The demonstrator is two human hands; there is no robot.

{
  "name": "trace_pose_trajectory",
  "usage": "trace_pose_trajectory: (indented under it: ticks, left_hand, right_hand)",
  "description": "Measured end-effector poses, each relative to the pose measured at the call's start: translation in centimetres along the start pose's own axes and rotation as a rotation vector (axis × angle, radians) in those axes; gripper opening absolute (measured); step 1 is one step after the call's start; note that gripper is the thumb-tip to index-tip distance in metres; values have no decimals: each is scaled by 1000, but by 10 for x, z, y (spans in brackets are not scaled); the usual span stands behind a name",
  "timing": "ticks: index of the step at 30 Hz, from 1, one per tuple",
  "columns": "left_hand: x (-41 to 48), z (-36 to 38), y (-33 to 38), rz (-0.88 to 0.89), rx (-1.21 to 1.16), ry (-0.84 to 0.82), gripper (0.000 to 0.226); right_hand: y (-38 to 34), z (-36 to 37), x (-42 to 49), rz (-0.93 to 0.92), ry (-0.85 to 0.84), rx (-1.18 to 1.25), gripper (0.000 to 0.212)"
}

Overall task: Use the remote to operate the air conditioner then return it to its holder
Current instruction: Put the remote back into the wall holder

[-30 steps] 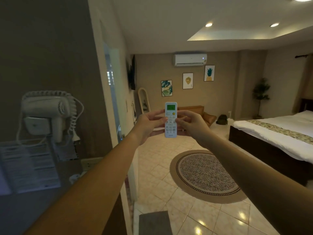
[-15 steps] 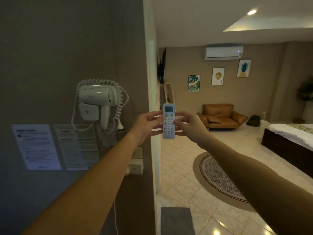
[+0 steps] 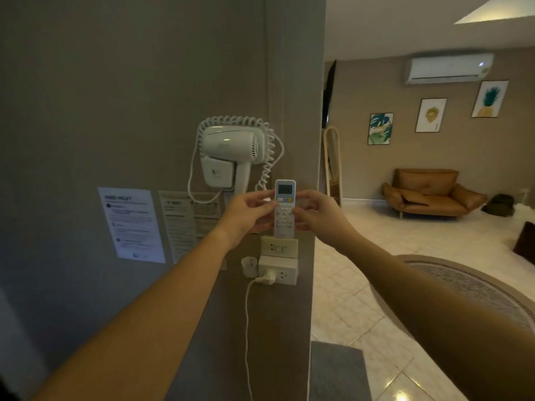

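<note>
A white remote [image 3: 284,208] with a small screen and an orange button stands upright in front of the grey wall. My left hand [image 3: 251,213] grips its left side and my right hand [image 3: 316,212] pinches its right side. Its lower end hangs just above a white switch plate [image 3: 279,248]. I cannot make out a holder; the remote and my hands may hide it. The white air conditioner [image 3: 448,68] hangs high on the far wall at the upper right, with a small light lit at its right end.
A white wall hair dryer [image 3: 228,154] with a coiled cord hangs above the remote. Below are a socket block [image 3: 279,274] with a plug and cable. Notices [image 3: 131,224] are stuck to the wall at left. A brown sofa [image 3: 431,193] and round rug [image 3: 480,287] lie right.
The view has swung left, so the remote, held in both hands throughout, now stands before the grey wall under the hair dryer instead of the open room.
</note>
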State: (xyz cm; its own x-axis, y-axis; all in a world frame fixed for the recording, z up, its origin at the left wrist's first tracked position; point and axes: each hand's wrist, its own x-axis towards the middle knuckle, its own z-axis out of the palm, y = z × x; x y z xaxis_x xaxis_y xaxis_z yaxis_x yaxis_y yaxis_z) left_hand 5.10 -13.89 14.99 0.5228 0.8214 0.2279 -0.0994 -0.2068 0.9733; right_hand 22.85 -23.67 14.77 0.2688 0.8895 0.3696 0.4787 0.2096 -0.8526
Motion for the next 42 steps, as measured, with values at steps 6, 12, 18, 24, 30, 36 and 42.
trace_pose_trajectory:
  ticks: [6, 12, 18, 24, 30, 36, 42]
  left_hand:
    - [-4, -37, -17, -27, 6, 69, 24]
    - [-5, -59, -31, -50, 18, 96, 26]
    - [6, -74, -57, -83, 9, 125, 30]
    - [24, -88, -95, -94, 23, 156, 24]
    - [42, -96, -133, -107, 4, 208, 26]
    - [54, -104, -169, -127, -48, 223, 24]
    - [59, -104, -191, -142, -32, 225, 23]
  right_hand:
    - [8, 40, 13, -24, -48, -6, 29]
    - [22, 69, 28, -40, -43, -47, 30]
    - [45, 94, 43, -60, -52, -127, 29]
    - [74, 119, 61, -34, -73, -210, 29]
    - [102, 143, 76, 2, -72, -275, 29]
    - [125, 168, 83, 13, -79, -338, 33]
    - [140, 178, 86, 45, -62, -383, 27]
